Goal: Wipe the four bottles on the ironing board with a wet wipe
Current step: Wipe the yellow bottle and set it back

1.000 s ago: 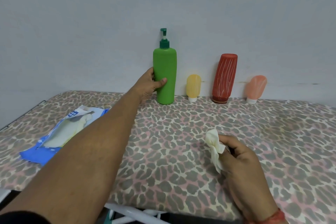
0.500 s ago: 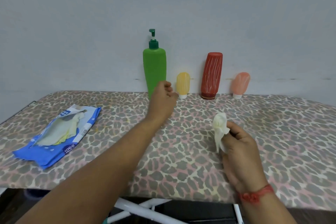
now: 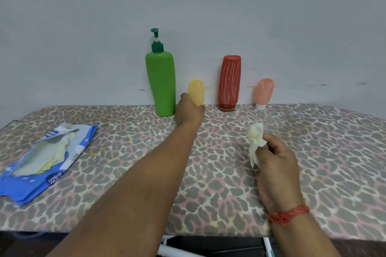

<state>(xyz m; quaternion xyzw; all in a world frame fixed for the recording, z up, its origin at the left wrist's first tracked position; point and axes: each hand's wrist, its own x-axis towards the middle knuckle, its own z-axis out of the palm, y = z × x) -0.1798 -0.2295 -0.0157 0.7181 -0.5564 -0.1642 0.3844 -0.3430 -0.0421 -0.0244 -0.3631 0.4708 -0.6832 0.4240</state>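
Our left hand seems to grip the squat, translucent yellow bottle; our right hand pinches a crumpled white wipe.

The left hand covers the lower part and cap of the yellow bottle, so its fingers and whether they close on the bottle cannot be told. Much of the wet wipe is tucked inside the right hand. The print on the blue wipes pack is too small to read. Both forearms are cut off by the near edge, as are the white frame bars under the ironing board.
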